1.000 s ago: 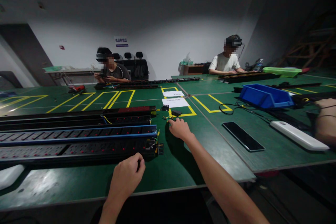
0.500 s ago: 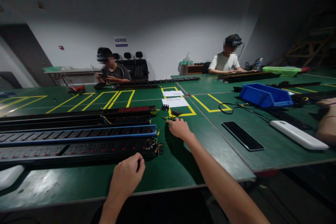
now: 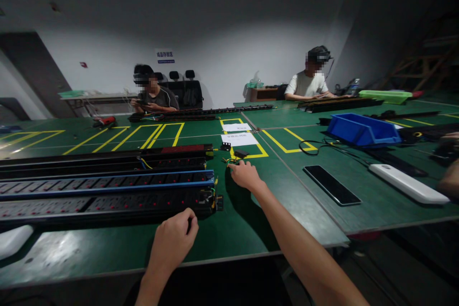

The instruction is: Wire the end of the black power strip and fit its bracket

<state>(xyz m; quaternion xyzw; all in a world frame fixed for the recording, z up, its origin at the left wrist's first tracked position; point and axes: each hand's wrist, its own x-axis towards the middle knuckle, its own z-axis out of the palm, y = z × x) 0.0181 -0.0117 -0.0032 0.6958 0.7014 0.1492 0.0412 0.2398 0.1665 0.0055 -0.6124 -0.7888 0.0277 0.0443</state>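
My right hand reaches across the green table. Its fingers are drawn together beside a small bunch of yellow-green wires; what lies between the fingertips is too small to make out. Just beyond are a small black block and a black bracket with holes. My left hand rests near the front edge, fingers curled, with nothing visible in it. Beside it, to the left, lie long black power strips with red dots, one with blue edges. Wires stick out at their right ends.
A phone and a white power bank lie to the right, before a blue bin. White paper labels lie within yellow tape. Two people sit across the table. Another person's hand shows at the right edge.
Both my hands keep their places. At the right edge the other person's hand has shifted, and a dark object now shows by it.
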